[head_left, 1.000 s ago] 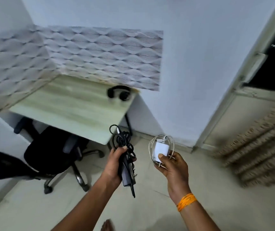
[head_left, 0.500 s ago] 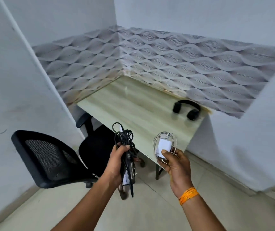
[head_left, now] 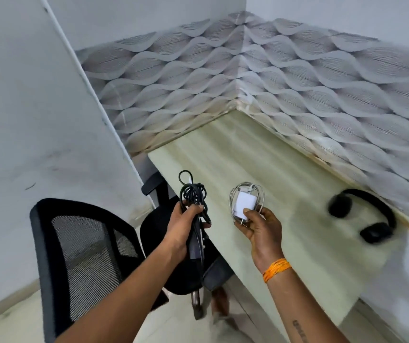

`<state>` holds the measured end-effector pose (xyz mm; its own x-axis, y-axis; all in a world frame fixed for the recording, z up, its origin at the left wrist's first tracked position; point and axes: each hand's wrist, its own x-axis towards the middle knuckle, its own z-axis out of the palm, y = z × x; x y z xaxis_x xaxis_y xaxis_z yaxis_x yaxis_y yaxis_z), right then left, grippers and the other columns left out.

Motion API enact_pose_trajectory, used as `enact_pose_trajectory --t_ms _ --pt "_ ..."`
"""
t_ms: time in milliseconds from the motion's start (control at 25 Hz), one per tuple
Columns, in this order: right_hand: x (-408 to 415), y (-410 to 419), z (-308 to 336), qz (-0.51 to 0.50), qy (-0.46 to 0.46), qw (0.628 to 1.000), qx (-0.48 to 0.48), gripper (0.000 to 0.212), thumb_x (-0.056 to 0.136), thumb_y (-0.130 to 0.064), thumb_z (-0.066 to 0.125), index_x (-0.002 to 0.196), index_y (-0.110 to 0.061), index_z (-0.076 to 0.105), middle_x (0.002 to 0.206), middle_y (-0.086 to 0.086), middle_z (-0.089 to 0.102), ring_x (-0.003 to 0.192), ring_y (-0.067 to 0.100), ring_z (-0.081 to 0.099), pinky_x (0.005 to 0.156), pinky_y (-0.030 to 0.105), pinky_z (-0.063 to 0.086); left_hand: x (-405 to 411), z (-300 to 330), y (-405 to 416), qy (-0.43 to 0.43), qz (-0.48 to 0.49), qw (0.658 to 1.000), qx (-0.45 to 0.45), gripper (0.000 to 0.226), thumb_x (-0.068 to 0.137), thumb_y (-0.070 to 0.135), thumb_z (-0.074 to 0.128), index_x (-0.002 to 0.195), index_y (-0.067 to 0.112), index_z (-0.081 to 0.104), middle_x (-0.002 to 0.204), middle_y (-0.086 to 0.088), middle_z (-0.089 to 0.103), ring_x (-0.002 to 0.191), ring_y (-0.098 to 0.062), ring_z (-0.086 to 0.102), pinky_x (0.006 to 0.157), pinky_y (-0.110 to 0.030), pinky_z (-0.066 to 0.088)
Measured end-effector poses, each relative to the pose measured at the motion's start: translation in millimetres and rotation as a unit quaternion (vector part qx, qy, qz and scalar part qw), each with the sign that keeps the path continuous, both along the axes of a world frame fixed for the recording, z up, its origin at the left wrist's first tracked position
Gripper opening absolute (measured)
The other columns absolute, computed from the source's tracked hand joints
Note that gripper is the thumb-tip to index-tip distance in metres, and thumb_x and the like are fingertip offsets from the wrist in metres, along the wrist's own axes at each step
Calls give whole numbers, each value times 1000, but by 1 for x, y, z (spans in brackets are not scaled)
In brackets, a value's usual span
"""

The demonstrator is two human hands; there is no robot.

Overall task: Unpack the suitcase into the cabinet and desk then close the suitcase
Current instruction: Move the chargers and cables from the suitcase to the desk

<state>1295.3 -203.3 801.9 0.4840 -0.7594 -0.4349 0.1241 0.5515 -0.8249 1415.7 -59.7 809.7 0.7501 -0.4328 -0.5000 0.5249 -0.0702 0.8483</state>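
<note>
My left hand (head_left: 182,225) grips a black power adapter with its bundled black cable (head_left: 193,194), held over the desk's left front edge. My right hand (head_left: 260,226) holds a white charger (head_left: 244,203) wrapped in its coiled white cable, thumb pressed on the block, above the pale wooden desk (head_left: 260,154). Black headphones (head_left: 364,216) lie on the desk at the right, against the wall. The suitcase and cabinet are out of view.
A black mesh office chair (head_left: 82,248) stands at the left, its seat tucked partly under the desk. Patterned wall panels (head_left: 297,78) line the desk's back and left sides. A white wall (head_left: 25,107) closes in the left.
The view has swung left and closer to the desk. Both hands, still holding the chargers, now hover over the desk's front edge. The headphones now appear at the right.
</note>
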Motion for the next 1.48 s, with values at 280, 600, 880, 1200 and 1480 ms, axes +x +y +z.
enact_pose_trajectory --t_ms 280,600,880,1200,1480 --pt "138 -73 -25 42 30 998 22 14 92 6 66 106 4 66 101 25 67 83 35 71 73 40 65 154 -24 -53 -48 13 992 115 33 90 17 75 117 19 56 107 -15 69 73 -29 73 78 -55 64" --pt "279 -119 -81 -15 51 998 45 16 91 8 67 107 5 64 88 15 67 78 31 66 64 35 65 343 -75 -115 -362 -199 812 412 60 79 40 76 124 17 44 106 -5 64 96 -32 66 75 -38 49" --pt "360 -157 -137 -35 80 995 53 25 90 2 72 114 4 69 102 19 72 85 30 72 66 34 64 447 -121 -177 -531 -373 581 491 77 87 39 66 152 19 31 134 -14 52 99 -39 68 74 -39 50" --pt "372 -198 -169 -37 121 992 12 36 87 3 76 120 2 63 106 18 73 97 36 74 78 43 65 454 -159 -188 -575 -314 602 457 89 78 51 65 156 24 32 132 -16 51 111 -45 59 90 -55 53" --pt "401 -261 -170 -60 132 988 -45 45 78 0 84 114 -6 59 103 13 67 86 26 71 67 37 63 378 -176 -231 -632 -311 643 302 71 87 39 62 150 9 48 153 -21 45 142 -42 43 108 -58 44"
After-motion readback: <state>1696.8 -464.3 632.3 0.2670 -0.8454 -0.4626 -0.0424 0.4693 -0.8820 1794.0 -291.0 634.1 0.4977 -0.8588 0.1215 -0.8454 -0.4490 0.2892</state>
